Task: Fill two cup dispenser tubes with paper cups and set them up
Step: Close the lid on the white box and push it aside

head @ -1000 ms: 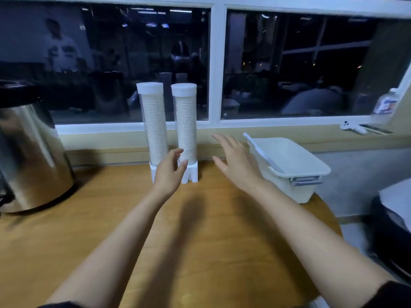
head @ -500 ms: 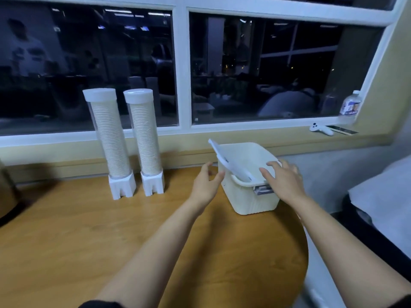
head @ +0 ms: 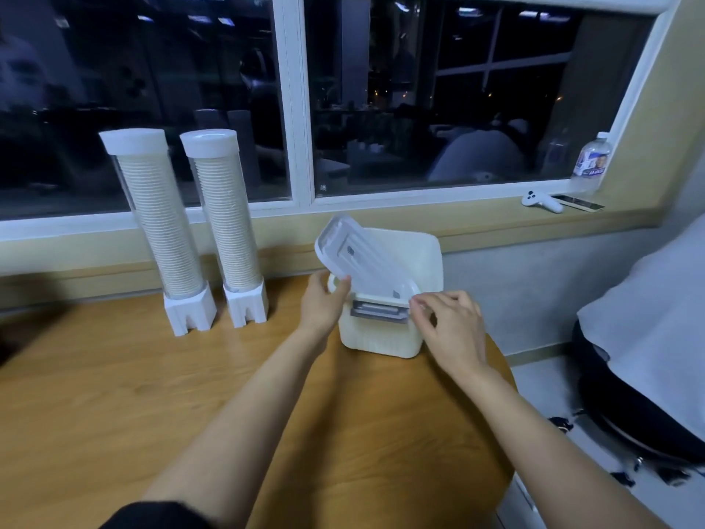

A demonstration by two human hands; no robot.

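Two clear dispenser tubes stand upright side by side on white bases at the back of the wooden table, both packed with paper cups and capped in white: the left tube (head: 162,227) and the right tube (head: 229,223). To their right sits a white plastic bin (head: 381,337) with its lid (head: 364,261) tilted up over the opening. My left hand (head: 322,301) holds the lid's left edge. My right hand (head: 448,324) pinches the lid's near right corner beside the bin's grey handle.
The round wooden table (head: 190,414) ends just right of the bin. On the window sill lie a white controller (head: 541,202), a flat card and a water bottle (head: 591,160). A dark seat with a white cover (head: 648,357) stands at the right.
Both hands left the tubes and moved right to the bin. The lid, earlier lying slanted in the bin, is now lifted and gripped by both hands. The view swung right.
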